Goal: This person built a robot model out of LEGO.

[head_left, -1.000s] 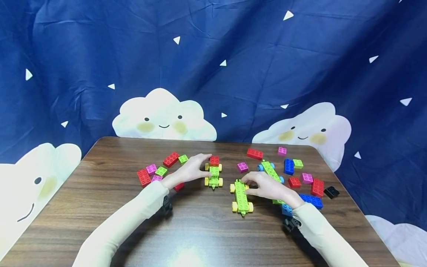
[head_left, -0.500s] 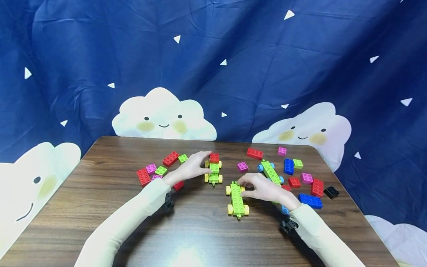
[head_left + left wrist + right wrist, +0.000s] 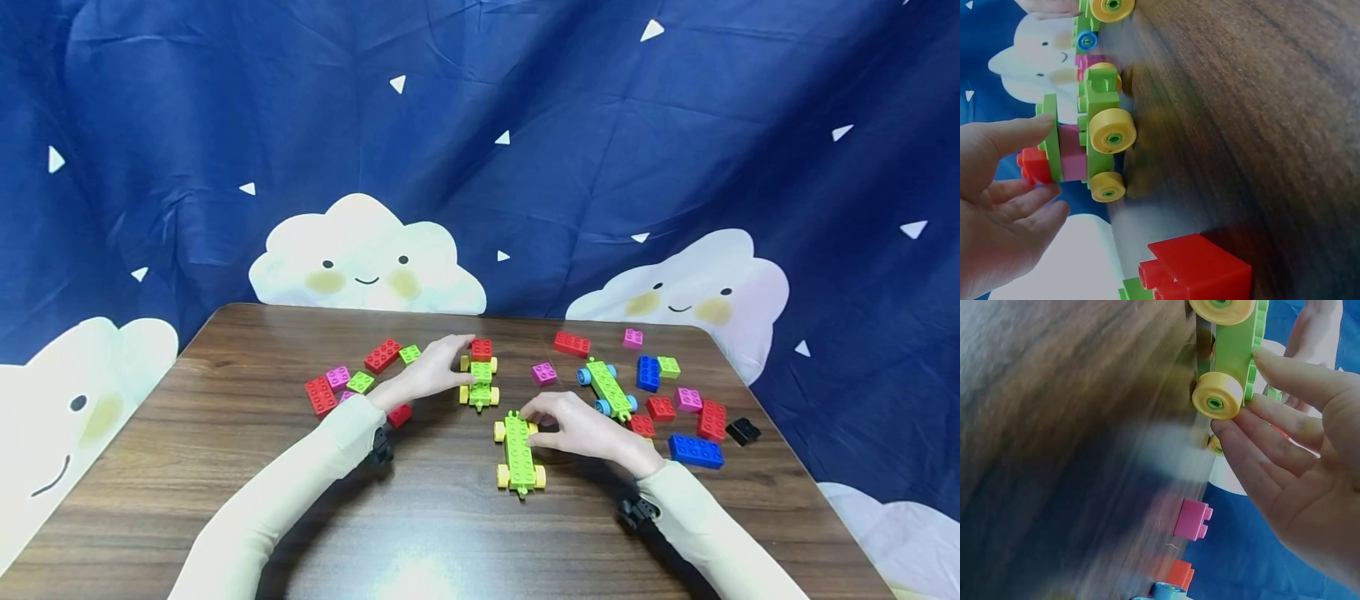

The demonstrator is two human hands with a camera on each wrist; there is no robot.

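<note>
My left hand (image 3: 431, 371) holds a toy wagon (image 3: 481, 393) with yellow wheels. Stacked on that wagon are a pink brick (image 3: 1073, 153), a green plate (image 3: 1052, 140) and a red brick (image 3: 1036, 165). In the left wrist view the thumb lies on the green plate, the fingers by the red brick. Nearer the front of the table, my right hand (image 3: 577, 425) grips the far end of a bare green wagon base (image 3: 518, 454), also on yellow wheels. Its thumb rests at the studs (image 3: 1251, 381) and its fingertips are by a wheel (image 3: 1216, 395).
Right of both wagons stands a green base with blue wheels (image 3: 609, 390). Around it lie red, pink, green and blue bricks, such as a long blue brick (image 3: 696, 451), plus a black piece (image 3: 743, 431). More bricks, including a red one (image 3: 321, 397), lie to the left.
The right hand has slid the bare wagon base to the left and slightly nearer the front. The left hand's stacked wagon has shifted slightly away, toward the back.
</note>
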